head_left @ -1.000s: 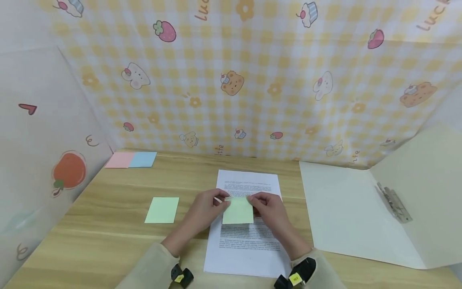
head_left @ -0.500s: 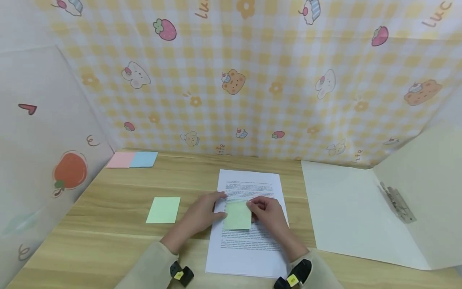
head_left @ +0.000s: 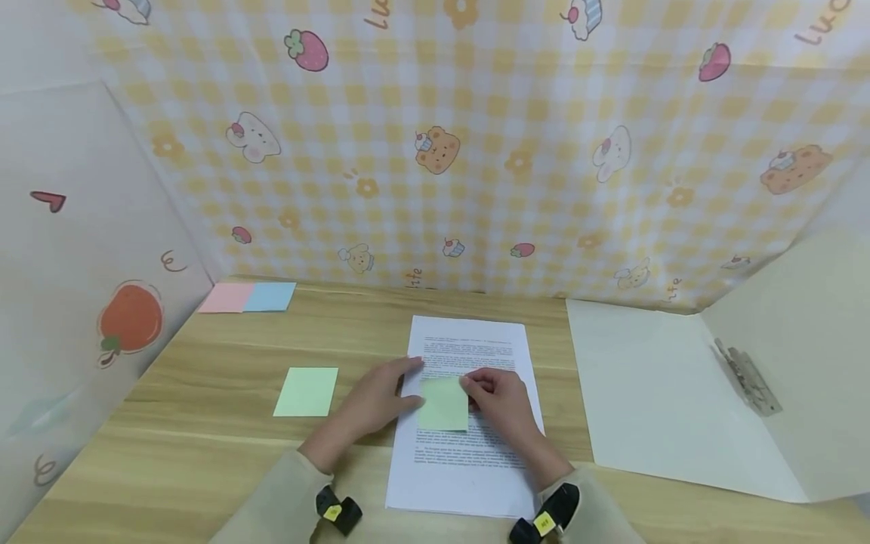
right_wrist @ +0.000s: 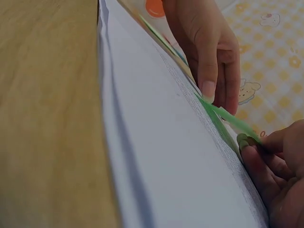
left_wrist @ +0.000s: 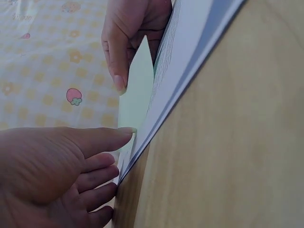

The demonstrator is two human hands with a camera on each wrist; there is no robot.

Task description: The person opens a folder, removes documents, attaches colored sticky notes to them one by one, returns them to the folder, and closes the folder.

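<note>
A light green sticky note lies over the printed sheets in the middle of the table. My right hand pinches it at the upper right, between thumb and curled fingers. In the right wrist view the note lifts off the page on that side. My left hand rests by the left edge of the sheets, fingers extended, its thumb touching the note's left edge. The left wrist view has that thumb against the note. Several sheets appear stacked beneath.
Left of the sheets lies a green sticky pad. Pink and blue pads sit at the back left. An opened white folder with a metal clip stands on the right. A yellow checked cloth rises behind the table.
The left fingers have let go of the note's upper left corner and spread apart, leaving the thumb at its edge. The note has moved slightly nearer to me. The right hand keeps its pinch.
</note>
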